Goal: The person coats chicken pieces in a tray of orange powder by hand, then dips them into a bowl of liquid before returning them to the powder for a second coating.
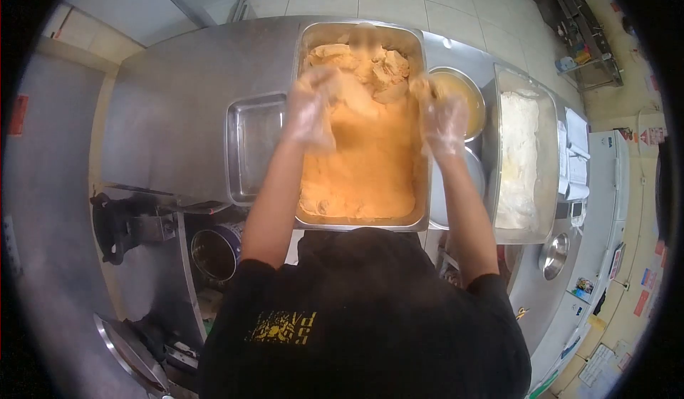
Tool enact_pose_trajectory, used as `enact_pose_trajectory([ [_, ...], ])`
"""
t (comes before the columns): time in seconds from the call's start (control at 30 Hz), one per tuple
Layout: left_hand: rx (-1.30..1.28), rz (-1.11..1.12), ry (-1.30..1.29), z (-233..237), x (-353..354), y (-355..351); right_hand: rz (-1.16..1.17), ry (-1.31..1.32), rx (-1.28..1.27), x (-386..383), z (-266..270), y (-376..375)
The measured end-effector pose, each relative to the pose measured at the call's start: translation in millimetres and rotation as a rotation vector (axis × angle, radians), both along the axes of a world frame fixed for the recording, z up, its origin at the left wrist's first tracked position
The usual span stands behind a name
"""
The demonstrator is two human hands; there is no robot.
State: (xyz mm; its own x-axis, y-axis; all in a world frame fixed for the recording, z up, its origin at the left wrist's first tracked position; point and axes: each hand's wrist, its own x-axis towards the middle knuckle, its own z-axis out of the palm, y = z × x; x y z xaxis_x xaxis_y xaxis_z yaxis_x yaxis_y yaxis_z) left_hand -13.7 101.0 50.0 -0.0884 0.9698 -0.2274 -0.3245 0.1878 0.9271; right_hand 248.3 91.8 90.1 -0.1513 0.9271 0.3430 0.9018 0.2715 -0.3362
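Note:
A deep metal tray (422, 206) in front of me holds a large mass of orange dough (363, 164). Its near part is smooth, and its far end is torn into rough lumps. My left hand (312, 110), in a clear plastic glove, is above the tray's left side, closed around a paler piece of dough (356, 98) that stretches toward the middle. Over the right rim is my right hand (444, 117), also gloved, fingers bent and blurred by motion. Something yellowish shows at its fingertips, too smeared to make out.
Left of the tray is a shallow metal pan (256, 149). To the right stand a round bowl of yellowish liquid (459, 89), a pale round lid or plate (459, 185) partly under my arm, and a bin of white powder (519, 157). A small metal bowl (554, 255) sits farther right.

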Motion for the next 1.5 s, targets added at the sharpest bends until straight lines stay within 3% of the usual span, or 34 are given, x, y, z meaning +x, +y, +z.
enact_pose_trajectory([
  [0.07,0.117,0.063,0.087,-12,-2,25,0.039,0.283,-0.122,1,-16,25],
  [0.17,0.19,-0.14,0.694,-33,-18,24,0.189,0.319,-0.298,-17,4,22],
  [0.23,-0.065,-0.477,0.944,-49,-30,0,0.232,0.181,-0.457,-6,-32,17],
  [0.3,-0.168,-1.029,1.241,-63,-31,-34,0.322,-0.014,-0.647,0,-83,3],
  [0.37,-0.193,-1.09,1.168,-40,-28,-94,0.396,-0.241,-0.797,-7,-95,-27],
  [0.43,-0.016,-1.007,1.417,-43,-17,-136,0.407,-0.444,-0.88,-33,-76,-65],
  [0.47,0.076,-0.959,1.539,-46,-12,-148,0.309,-0.446,-0.79,-35,-86,-85],
  [0.5,0.07,-0.922,1.549,-50,-9,-157,0.211,-0.446,-0.701,-41,-93,-103],
  [0.57,0.065,-0.843,1.567,-58,-3,-166,0.129,-0.437,-0.768,-42,-104,-113],
  [0.63,-0.158,-0.933,1.483,-58,6,-157,0.157,-0.416,-1.085,-44,-81,-104],
  [0.77,-0.424,-1.08,1.313,-48,9,-142,0.262,-0.473,-1.119,-38,-84,-97],
  [0.97,-0.474,-0.562,0.407,-57,-2,-155,0.367,-0.491,-1.202,-40,-97,-97],
  [1.07,-0.492,-0.516,0.605,-49,-2,-160,0.371,-0.474,-1.253,-39,-72,-101],
  [1.13,-0.446,-0.646,0.797,-58,-3,-152,0.404,-0.499,-1.278,-37,-68,-94],
  [1.23,-0.379,-0.85,1.09,-60,-1,-141,0.635,-0.433,-1.232,-8,-176,-96],
  [1.33,-0.254,-0.969,1.357,-62,2,-142,0.539,-0.467,-1.355,-24,-70,-75],
  [1.37,-0.206,-0.992,1.436,-65,3,-145,0.548,-0.449,-1.36,-23,-72,-74],
  [1.47,-0.089,-0.842,1.139,-77,-10,-140,0.553,-0.3,-1.362,-3,-109,-74],
  [1.5,-0.208,-0.68,0.916,-67,-6,-140,0.539,-0.188,-1.338,11,-144,-80],
])
